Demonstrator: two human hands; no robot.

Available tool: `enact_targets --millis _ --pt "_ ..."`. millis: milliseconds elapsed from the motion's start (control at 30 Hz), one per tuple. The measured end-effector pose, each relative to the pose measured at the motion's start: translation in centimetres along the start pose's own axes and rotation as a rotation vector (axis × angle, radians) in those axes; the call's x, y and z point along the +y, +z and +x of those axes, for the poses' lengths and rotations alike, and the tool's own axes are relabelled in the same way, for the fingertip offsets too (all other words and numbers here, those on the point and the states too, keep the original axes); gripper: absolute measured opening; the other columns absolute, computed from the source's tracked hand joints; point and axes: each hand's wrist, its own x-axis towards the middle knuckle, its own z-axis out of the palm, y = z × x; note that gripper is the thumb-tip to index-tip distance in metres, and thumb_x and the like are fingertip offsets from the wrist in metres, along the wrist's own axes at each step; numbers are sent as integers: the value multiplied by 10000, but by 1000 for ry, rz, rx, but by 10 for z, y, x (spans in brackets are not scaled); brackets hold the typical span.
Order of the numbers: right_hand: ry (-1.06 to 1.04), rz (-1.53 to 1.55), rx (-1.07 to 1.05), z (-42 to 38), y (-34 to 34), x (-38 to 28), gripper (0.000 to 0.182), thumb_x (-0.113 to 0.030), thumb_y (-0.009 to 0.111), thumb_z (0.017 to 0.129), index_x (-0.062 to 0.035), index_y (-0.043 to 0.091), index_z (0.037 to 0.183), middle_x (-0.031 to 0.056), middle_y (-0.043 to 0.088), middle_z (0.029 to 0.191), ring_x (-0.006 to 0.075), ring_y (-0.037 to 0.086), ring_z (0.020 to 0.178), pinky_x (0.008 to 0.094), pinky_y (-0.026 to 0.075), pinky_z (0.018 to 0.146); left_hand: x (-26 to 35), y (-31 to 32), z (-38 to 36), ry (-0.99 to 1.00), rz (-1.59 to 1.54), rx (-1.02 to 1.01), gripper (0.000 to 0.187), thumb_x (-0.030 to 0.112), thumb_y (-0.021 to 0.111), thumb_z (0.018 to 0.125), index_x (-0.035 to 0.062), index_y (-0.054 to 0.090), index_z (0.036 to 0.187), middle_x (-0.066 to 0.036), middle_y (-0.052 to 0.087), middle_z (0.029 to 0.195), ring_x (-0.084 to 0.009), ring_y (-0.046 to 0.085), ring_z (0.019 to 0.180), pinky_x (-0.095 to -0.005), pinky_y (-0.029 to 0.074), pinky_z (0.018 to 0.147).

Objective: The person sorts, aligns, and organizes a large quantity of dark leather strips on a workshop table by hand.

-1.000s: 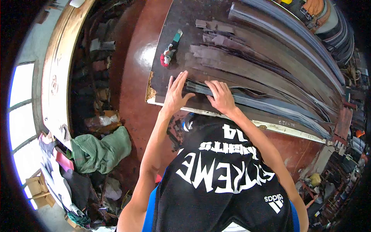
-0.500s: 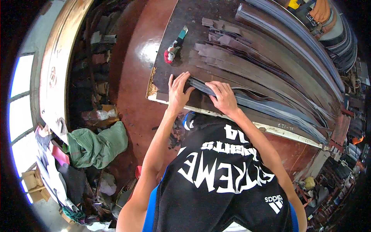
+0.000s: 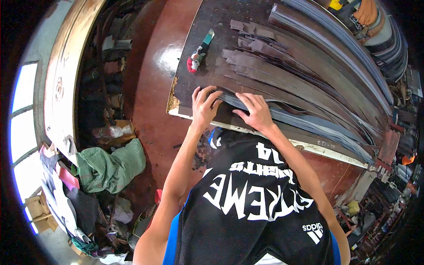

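Observation:
A bundle of long, thin grey strips [image 3: 304, 122] lies along the near edge of the dark worktable, the material looking like leather or rubber sheet. Around the bundle's left end curl the fingers of my left hand [image 3: 205, 107]. My right hand [image 3: 257, 113] grips the same bundle a little further right, fingers over the far side and thumb on the near side. Between the hands a short stretch of stacked edges shows. Beyond my left hand lies a knife-like tool [image 3: 201, 52] with a green section and a red and white wrapped end.
Brown strips [image 3: 265, 66] in loose piles cover the middle of the worktable [image 3: 212, 15]. Thicker strip stacks [image 3: 327, 33] curve along its far side. A green sack [image 3: 112, 165] and scraps sit on the floor at left. A wooden board [image 3: 70, 53] stands beyond the walkway.
My left hand's fingers have gone from stretched out to curled at the bundle's end. My right thumb has moved slightly down and left.

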Motion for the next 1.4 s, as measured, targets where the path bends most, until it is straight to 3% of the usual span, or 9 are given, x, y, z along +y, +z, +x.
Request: enact_targets --millis 133,300,600,967,1033,1133,1400 --pt "-21 46 63 3 2 4 347 -169 696 864 -87 650 1198 88 665 1040 283 623 921 398 486 840 1 -2 5 -1 6 -2 361 89 786 729 134 690 1074 -42 642 1108 -238 605 1043 -450 366 1047" --pt "182 132 34 10 5 14 167 -173 668 891 -50 707 997 112 704 925 305 667 846 393 527 757 2 -7 13 31 3 -46 333 112 781 732 121 678 1048 -23 648 1069 -231 605 1014 -418 376 989" --pt "248 202 -85 28 -9 8 190 -227 681 890 -59 719 968 115 701 945 320 671 869 403 539 763 -1 -9 15 30 -6 -83 307 130 770 752 117 679 1045 -30 663 1067 -232 605 1013 -409 375 975" --pt "326 283 -274 54 -6 18 176 -191 665 902 -45 731 974 116 696 937 324 667 823 379 525 722 -3 -6 12 -17 -27 -62 360 137 781 750 104 663 1089 -35 675 1051 -244 607 1008 -405 371 990" --pt "318 234 -279 55 -6 19 176 -227 644 908 -79 724 956 110 682 919 334 664 847 429 541 735 -2 -6 12 -64 -44 -55 389 142 786 746 97 654 1108 -35 679 1040 -247 608 1010 -404 370 994" --pt "202 122 -248 51 -9 16 168 -218 641 905 -72 719 933 105 674 904 320 666 831 427 546 723 0 -6 14 -128 -101 -50 451 151 798 733 82 638 1149 -32 689 1021 -251 609 1011 -403 370 1000" --pt "102 74 -236 44 -9 13 159 -207 638 898 -67 714 905 97 651 859 309 663 814 416 548 716 -4 -4 14 -45 -34 -24 418 161 805 722 85 677 1113 -42 687 1034 -240 610 1007 -409 378 991"
